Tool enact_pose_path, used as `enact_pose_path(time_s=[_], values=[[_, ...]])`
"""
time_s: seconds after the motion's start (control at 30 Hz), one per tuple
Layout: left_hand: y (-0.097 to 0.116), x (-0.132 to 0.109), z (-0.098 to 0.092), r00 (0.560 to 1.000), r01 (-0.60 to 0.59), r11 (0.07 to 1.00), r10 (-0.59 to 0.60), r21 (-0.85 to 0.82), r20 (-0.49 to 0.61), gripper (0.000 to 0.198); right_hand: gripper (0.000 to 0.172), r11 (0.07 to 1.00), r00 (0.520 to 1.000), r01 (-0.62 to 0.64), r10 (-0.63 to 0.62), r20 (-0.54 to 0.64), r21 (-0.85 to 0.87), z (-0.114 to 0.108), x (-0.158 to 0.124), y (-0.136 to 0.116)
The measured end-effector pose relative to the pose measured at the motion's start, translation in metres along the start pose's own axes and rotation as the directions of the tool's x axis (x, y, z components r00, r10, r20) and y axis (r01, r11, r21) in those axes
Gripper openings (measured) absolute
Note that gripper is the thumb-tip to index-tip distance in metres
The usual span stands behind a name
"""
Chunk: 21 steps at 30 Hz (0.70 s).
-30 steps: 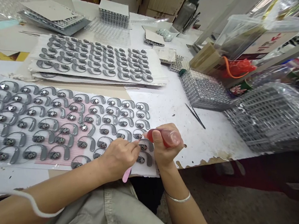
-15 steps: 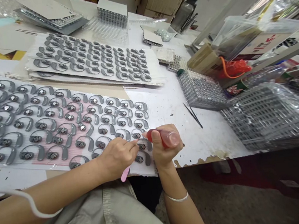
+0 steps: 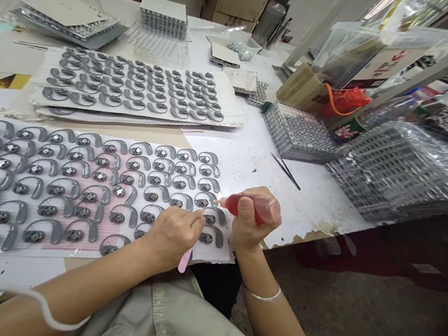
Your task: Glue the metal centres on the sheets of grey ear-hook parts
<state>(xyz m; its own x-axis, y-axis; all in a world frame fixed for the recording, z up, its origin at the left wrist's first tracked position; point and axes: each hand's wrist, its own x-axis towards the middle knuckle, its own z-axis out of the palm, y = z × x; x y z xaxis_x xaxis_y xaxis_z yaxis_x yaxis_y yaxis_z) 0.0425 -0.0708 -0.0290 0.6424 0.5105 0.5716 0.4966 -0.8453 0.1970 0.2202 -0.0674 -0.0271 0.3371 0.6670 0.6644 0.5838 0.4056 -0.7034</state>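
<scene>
My right hand [image 3: 254,218] is wrapped round a small red squeeze bottle [image 3: 258,209], its tip pointing left over the near right corner of a sheet [image 3: 89,189] lined with several grey hook-shaped pieces carrying shiny round stones. My left hand [image 3: 173,236] is closed in a pinch on a thin pink tool [image 3: 185,260], fingertips resting among the last pieces at that corner, right beside the bottle's tip. A silver bangle sits on my right wrist.
A second sheet of grey pieces [image 3: 134,89] lies farther back. Black tweezers [image 3: 285,171] rest on the white paper to the right. Clear trays of small stones [image 3: 298,132] and bagged trays [image 3: 402,169] crowd the right side. Boxes and trays stand at the back.
The right hand has tilted the red bottle slightly and shifted a little right; the left hand stays pinched at the sheet's corner. The view has drifted a bit.
</scene>
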Motion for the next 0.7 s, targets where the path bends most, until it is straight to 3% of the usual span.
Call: enact_pose_path(time_s=[0.23, 0.7], values=[[-0.0004, 0.001, -0.0018, 1.0, -0.005, 1.0, 0.005, -0.011, -0.013, 0.012, 0.013, 1.0, 0.998, 0.0, -0.001, 0.056, 0.009, 0.0012, 0.0008, -0.0019], [-0.0004, -0.0002, -0.0014, 1.0, 0.0, 1.0, 0.0, -0.023, 0.0, 0.013, 0.009, 0.998, 0.997, 0.047, -0.05, 0.059, 0.037, 0.0041, 0.0017, -0.0042]])
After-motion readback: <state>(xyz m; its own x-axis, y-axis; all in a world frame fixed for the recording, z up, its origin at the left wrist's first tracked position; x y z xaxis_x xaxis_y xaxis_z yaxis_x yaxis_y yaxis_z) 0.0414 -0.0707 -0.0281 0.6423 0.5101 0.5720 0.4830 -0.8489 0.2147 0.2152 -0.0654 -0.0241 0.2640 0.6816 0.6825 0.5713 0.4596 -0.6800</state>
